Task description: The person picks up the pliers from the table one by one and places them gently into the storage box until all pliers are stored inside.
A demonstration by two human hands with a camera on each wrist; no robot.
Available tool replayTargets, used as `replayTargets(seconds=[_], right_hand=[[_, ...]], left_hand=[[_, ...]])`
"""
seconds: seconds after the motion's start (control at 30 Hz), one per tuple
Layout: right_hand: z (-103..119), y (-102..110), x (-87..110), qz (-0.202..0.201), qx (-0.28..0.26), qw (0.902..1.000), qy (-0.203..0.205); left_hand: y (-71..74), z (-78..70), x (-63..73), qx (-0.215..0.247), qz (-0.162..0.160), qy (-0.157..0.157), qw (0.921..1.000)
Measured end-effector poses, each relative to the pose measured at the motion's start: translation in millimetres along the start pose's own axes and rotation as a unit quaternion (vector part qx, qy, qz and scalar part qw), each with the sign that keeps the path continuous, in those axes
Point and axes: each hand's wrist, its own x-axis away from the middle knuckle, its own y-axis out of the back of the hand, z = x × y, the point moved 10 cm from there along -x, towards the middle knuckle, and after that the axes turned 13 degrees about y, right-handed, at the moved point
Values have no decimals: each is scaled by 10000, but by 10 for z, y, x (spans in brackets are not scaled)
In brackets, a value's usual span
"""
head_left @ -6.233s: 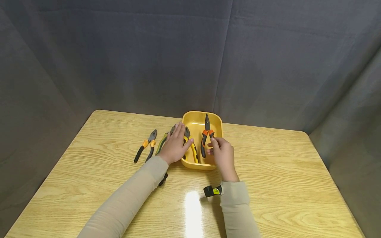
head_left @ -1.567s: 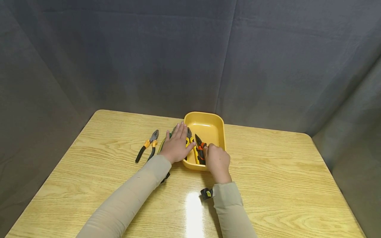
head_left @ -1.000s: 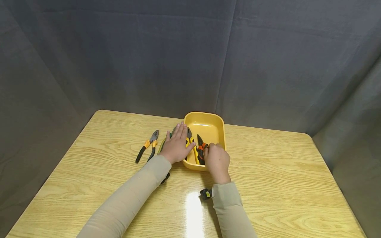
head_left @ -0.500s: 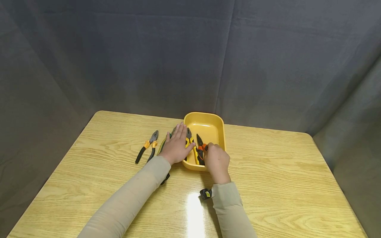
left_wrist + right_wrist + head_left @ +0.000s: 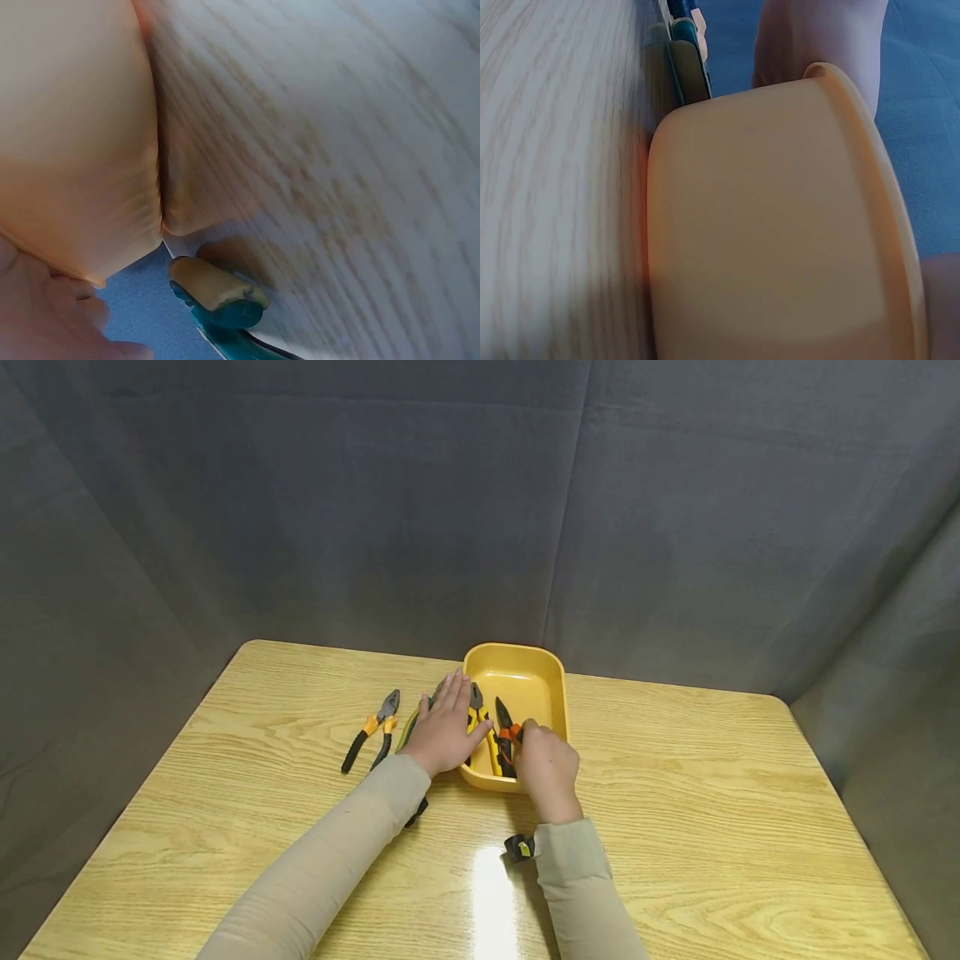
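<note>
In the head view my right hand (image 5: 551, 768) is inside a yellow plastic tray (image 5: 564, 693), gripping needle-nose pliers (image 5: 503, 713) with orange-and-black handles. Their dark tip points to the back and slightly left; the fingers hide part of the handles. Right beside them in the tray lie yellow-and-black pliers (image 5: 491, 747), partly covered by my left hand (image 5: 442, 727). That hand rests over the tray's left rim with straight fingers. The right wrist view is mostly filled by the tray's outer wall (image 5: 772, 217).
Green-handled pliers (image 5: 408, 725) lie on the table just left of the tray, largely under the left hand. Farther left are pliers with orange-and-black handles (image 5: 353, 749). A grey curtain (image 5: 375, 510) hangs behind the table's back edge.
Since the oldest frame, my right hand has shifted the needle-nose pliers left and nearer the tray's front, beside the yellow pliers. In the last second they moved only slightly; the left hand stayed.
</note>
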Motion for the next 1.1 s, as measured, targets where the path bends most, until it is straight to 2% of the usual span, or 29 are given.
replayTargets(seconds=[0.6, 0.9, 1.1], right_hand=[[-13, 27, -1, -232, -125, 9996, 81], [-11, 14, -17, -204, -165, 9996, 109], [-30, 6, -22, -195, -396, 9989, 148]], left_hand=[[22, -27, 10, 17, -23, -66, 10000], [26, -18, 16, 5, -36, -51, 10000], [12, -9, 7, 19, -74, -48, 10000]])
